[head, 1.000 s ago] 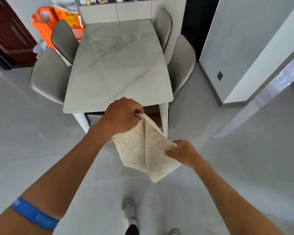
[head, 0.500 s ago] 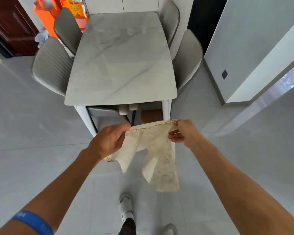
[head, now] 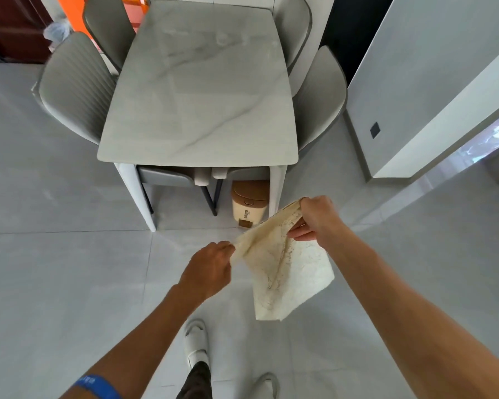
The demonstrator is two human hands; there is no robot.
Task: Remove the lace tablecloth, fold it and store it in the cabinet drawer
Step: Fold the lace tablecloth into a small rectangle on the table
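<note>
Landmark: marble table, bare of any cloth; all places below taken from it.
Tablecloth: off the table, held in the air just in front of its near edge, toward the near right leg; already reduced to a small multi-layered panel, lower part hanging free above the floor.
Left hand: in front of the table's near edge, fingers curled and pinching the left end of the cloth's top edge.
Right hand: nearer the table's right leg and a little higher, thumb and fingers pinching the other end of the same edge, bunched fabric between them.
Top edge: pulled nearly taut, slanting up toward the right hand.
Step in hand: folding, judged well along; storing not yet begun.
Doing it well: level both pinches so the top edge runs straight; let the hanging layers settle before the next fold; bring corner to corner, not bunch to bunch; smooth the gathered lace at the right pinch first.
Option: lay the panel on the tabletop to press the crease flat.
Risk: inner layers slipping askew; lace snagging on fingers.
Under the table: small brown-lidded bin beside the right leg.
Cabinet drawer: not in view.
</note>
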